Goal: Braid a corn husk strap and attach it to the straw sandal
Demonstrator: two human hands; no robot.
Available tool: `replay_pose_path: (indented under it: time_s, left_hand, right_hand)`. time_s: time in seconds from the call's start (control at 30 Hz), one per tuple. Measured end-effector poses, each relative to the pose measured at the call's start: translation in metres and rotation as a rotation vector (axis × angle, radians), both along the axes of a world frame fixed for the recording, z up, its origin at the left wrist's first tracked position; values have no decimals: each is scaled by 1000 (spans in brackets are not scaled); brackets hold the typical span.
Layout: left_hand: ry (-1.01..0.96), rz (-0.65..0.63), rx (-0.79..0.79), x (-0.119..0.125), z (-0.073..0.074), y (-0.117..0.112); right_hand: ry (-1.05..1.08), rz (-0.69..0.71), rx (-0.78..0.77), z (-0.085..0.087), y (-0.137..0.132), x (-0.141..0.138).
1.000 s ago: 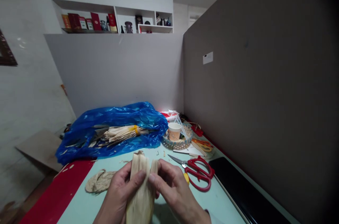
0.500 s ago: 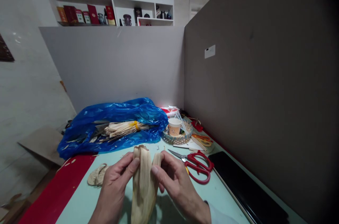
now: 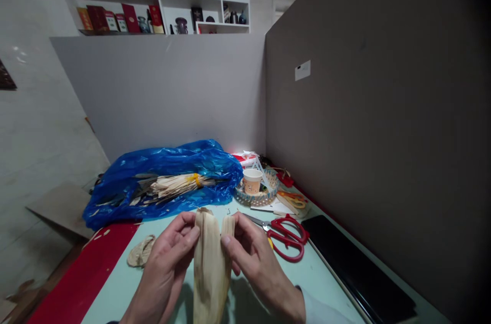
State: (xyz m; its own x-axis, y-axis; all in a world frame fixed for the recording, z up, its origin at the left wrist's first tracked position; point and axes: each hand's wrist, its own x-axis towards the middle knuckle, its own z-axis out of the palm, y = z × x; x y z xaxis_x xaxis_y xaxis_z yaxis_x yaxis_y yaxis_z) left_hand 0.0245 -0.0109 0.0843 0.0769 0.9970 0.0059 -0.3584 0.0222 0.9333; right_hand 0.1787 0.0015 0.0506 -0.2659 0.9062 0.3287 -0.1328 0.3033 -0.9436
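A pale dried corn husk (image 3: 210,268) stands upright between both hands above the light green table (image 3: 115,293). My left hand (image 3: 164,268) pinches its left edge with thumb and fingers. My right hand (image 3: 255,265) pinches a narrower strip at its right side, split slightly away from the main piece at the top. Both hands are closed on the husk.
Red scissors (image 3: 286,237) lie right of my hands. A woven tray (image 3: 268,196) holds a paper cup (image 3: 252,181). A blue plastic bag (image 3: 164,173) carries a tied husk bundle (image 3: 178,185). A braided piece (image 3: 140,252) lies left. A black phone (image 3: 356,268) rests near the grey partition.
Both hands and the husk have risen a little in view, and the strip under my right hand has parted slightly more from the main piece. The camera tilted down.
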Motion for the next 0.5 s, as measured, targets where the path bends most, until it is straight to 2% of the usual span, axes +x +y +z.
replay_pose_path:
  time_s: [0.07,0.27,0.5]
  left_hand:
    - [-1,4,-9,2,0,-2]
    - [174,-18,-18,2,-9,3]
    - [144,2,-82,8,-2,-4]
  right_hand:
    - [6,-1,5,-1,1,-1]
    - [43,42,-15,1,1,-1]
    - [111,75,-57,3,2,-1]
